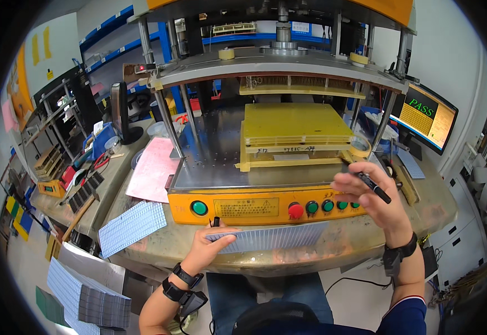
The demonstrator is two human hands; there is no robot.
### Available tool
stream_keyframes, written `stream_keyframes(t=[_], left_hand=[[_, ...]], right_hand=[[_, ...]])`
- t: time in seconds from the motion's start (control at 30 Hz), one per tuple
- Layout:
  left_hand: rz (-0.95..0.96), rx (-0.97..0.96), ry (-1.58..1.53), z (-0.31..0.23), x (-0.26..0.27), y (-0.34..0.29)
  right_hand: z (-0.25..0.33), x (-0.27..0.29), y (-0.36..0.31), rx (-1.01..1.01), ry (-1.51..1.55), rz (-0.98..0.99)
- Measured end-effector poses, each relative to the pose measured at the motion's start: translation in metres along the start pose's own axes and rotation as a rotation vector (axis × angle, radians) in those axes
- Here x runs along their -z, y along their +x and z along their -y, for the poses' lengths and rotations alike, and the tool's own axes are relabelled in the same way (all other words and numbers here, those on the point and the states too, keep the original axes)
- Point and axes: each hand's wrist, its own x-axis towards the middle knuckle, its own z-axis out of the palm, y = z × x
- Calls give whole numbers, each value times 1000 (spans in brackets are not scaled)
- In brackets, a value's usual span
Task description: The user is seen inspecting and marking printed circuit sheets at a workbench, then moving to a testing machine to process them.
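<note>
My left hand (207,249) is closed on the left end of a long, light grey-blue slotted panel (274,237), thumb on top. The panel is tilted over the bench's front edge, just below the press's orange control face. A small black piece (216,221), perhaps a pen cap, sticks up by the left fingers. Raised at the right, my right hand (378,202) holds a black marker pen (373,187) between its fingers. Beyond it stands the yellow test fixture (294,125) on the press's metal bed (215,167).
The orange control face carries a red button (295,210) and several green ones (199,208). A pink sheet (153,170) and another panel (133,228) lie left on the bench; more panels (81,298) are stacked lower left. A lit monitor (425,117) and a tape roll (359,146) stand right.
</note>
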Motion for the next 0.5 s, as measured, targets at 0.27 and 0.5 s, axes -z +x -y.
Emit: stream_keyframes(t=[0.27,0.5], left_hand=[[34,-53,110,4,2,-5],[42,-85,121,9,3,-6]], right_hand=[[-29,-59,27,-214,-67,176],[-59,-76,40,-404,23,103]])
